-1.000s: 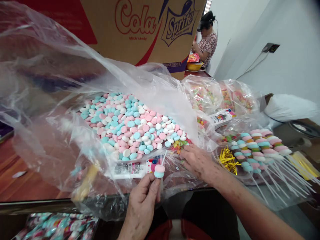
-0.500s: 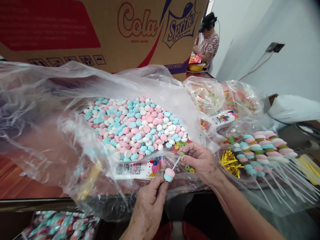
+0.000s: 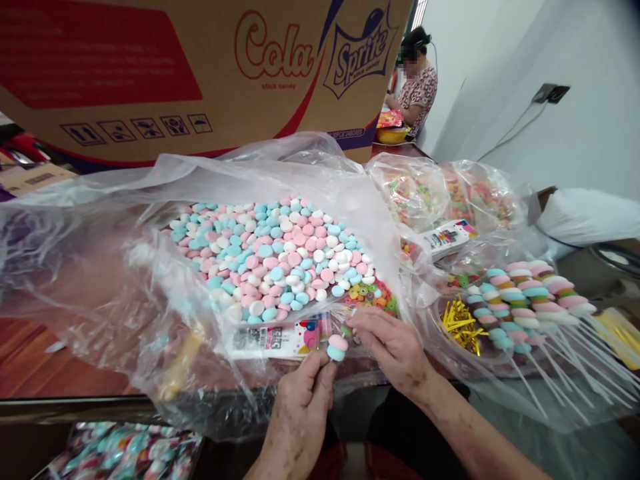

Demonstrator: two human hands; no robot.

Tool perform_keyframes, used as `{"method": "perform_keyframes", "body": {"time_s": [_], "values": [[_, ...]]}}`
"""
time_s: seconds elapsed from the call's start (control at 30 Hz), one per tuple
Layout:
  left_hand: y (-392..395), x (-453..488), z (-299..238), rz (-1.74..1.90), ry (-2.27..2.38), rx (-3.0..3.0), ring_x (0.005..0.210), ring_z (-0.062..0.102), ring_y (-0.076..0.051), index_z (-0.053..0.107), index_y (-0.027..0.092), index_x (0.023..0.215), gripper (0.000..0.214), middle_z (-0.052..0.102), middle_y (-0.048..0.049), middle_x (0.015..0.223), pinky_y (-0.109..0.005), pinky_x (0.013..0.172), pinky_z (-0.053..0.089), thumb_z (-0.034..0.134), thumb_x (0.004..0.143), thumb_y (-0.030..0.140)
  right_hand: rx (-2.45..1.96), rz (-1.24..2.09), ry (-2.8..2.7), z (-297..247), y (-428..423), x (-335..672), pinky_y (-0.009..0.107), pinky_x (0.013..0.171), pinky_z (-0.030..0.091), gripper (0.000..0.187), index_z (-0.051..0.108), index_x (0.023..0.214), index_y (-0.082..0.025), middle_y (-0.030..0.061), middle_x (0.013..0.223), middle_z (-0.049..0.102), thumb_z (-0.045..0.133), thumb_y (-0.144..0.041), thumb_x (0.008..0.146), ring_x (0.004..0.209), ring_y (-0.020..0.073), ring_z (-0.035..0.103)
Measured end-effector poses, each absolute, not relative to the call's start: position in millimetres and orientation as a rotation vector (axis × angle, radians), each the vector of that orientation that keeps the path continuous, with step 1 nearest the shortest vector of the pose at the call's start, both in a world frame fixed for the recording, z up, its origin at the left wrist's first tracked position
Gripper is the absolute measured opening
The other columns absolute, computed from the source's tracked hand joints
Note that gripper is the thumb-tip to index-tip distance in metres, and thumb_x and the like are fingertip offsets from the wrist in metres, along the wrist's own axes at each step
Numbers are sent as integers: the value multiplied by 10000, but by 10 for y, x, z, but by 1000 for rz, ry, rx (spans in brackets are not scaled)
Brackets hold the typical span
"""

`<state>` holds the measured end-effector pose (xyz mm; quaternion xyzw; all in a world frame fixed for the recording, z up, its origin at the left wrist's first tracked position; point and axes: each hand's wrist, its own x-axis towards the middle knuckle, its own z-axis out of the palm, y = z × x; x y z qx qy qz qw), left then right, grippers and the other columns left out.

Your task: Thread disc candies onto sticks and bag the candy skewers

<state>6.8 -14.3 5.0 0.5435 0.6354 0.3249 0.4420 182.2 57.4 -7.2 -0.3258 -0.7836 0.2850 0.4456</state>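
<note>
Table edge (image 3: pixel 75 402): candy stick (image 3: pixel 337 347) between fingers (image 3: pixel 320 365)

Light was bright and even, shadows soft and faint. The bag (image 3: pixel 125 267) threw white glare off its folds and hazed what lay under it. Above the bag the box (image 3: pixel 200 60) bowed with lens distortion; below it the packets (image 3: pixel 115 453) were blurred. The right hand (image 3: pixel 395 347) by the bag was sharp.

At your two o'clock a plain white wall (image 3: pixel 585 47) runs back to a corner, with a dark socket plate (image 3: pixel 551 93) on it and a thin cable (image 3: pixel 505 130) trailing down to the left. At one o'clock a bright strip of light (image 3: pixel 419 12) shows above a seated person (image 3: pixel 419 90), and at eight o'clock lies the reddish-brown wooden tabletop (image 3: pixel 27 365).
</note>
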Motion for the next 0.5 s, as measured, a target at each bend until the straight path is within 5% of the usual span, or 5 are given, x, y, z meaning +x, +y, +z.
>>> {"method": "perform_keyframes", "body": {"time_s": [0.27,0.5], "values": [[-177,42,-11,951,1535,1288,510,446,-122,547,195,680,322,472,50,522,-214,527,329,468,915,401,-946,976,-1922,69,657,1790,229,809,521,230,620,1138,-225,14,1006,712,490,-205,950,902,127,667],[-269,-55,-28,1077,1508,1263,508,428,-109,545,190,676,316,458,54,529,-201,519,322,466,926,365,-1278,385,-2301,175,1154,1525,303,831,483,184,643,1039,-188,52,985,669,500,-158,927,927,192,619]]}}
